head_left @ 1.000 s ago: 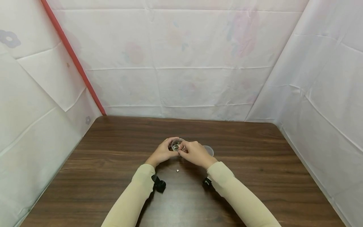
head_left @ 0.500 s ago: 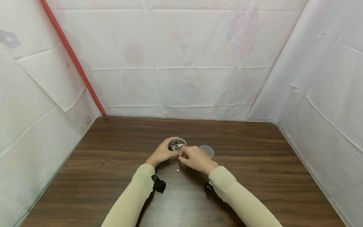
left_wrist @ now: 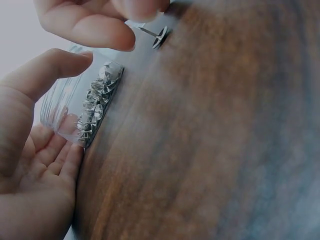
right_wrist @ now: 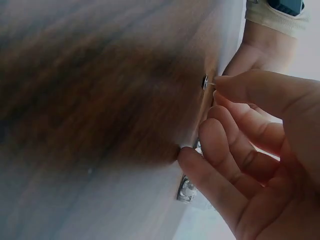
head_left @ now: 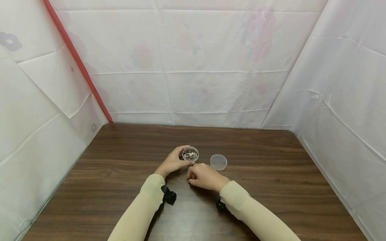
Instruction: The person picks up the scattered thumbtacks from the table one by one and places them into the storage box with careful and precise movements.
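My left hand (head_left: pixel 174 162) holds a clear round plastic jar (left_wrist: pixel 59 100) upright on the table, thumb on one side and fingers round the other. Inside lie silvery thumbtacks (left_wrist: pixel 96 100). One loose thumbtack (left_wrist: pixel 160 38) stands on its flat head on the wood, pin pointing up. My right hand (head_left: pixel 206 176) is low over it, with thumb and forefinger right at the pin's tip. I cannot tell whether they pinch it. In the right wrist view the same thumbtack (right_wrist: pixel 205 82) shows just beyond the thumb tip; in the head view the hand hides it.
A clear round lid (head_left: pixel 218 162) lies on the table to the right of the jar. The dark wooden table (head_left: pixel 259 147) is enclosed by pale cloth walls (head_left: pixel 187 67). Each wrist carries a small black camera (head_left: pixel 170 196).
My right hand has come out of the jar and moved toward me, down to the loose thumbtack, uncovering the jar's mouth and the lid. My left hand stays on the jar.
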Tool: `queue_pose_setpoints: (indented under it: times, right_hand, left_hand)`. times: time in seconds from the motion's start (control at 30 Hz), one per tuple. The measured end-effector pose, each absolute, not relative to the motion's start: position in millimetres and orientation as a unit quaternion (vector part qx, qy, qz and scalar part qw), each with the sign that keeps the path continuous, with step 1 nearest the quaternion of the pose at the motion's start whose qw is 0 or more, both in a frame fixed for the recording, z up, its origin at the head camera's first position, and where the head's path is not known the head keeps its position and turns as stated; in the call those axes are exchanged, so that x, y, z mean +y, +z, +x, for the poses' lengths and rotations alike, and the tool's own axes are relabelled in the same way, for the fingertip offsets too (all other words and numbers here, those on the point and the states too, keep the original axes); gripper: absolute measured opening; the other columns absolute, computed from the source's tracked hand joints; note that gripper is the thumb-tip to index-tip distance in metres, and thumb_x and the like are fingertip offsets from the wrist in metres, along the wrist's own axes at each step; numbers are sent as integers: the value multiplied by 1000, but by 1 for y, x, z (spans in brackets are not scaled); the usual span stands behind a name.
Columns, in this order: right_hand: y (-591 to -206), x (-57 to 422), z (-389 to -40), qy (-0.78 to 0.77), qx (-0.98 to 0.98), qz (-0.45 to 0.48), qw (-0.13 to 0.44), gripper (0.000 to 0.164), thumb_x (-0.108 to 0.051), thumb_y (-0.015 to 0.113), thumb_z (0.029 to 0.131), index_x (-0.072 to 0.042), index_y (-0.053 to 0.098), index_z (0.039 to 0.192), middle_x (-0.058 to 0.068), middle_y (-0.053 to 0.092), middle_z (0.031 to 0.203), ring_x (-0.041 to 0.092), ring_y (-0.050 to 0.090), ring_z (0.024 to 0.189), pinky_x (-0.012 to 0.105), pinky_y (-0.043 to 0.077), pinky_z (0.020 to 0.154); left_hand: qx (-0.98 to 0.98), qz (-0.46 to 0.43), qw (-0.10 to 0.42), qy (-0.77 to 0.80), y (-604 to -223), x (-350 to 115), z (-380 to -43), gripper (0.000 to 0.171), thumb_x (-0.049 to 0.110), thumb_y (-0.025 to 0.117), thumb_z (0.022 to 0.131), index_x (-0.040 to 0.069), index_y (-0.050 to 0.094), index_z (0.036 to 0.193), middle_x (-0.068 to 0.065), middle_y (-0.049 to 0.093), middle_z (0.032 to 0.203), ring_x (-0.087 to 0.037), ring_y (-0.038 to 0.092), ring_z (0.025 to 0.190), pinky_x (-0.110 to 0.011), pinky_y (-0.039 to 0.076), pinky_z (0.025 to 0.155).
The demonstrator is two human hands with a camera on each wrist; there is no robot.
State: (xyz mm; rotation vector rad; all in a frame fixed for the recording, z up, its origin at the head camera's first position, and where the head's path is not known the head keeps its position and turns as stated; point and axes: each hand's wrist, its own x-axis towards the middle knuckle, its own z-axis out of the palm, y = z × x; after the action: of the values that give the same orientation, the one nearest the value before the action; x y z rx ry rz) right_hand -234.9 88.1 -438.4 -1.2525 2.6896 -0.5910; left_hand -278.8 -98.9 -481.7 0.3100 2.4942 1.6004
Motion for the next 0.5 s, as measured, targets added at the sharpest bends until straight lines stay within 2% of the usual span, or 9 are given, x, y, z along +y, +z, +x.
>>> queue_pose_setpoints:
  times: [0.5]
  right_hand:
    - [-439,86,-230,-179,895,-406,51,6,-24,71,81,-20,68,83,-13,55,64,-2,47,57,17,43,50]
  left_hand:
    - [838,94,85,531,-480,-98,-278,73,38,79,72,29,45,136,3,40,137,-21,41,121,-51,41,97]
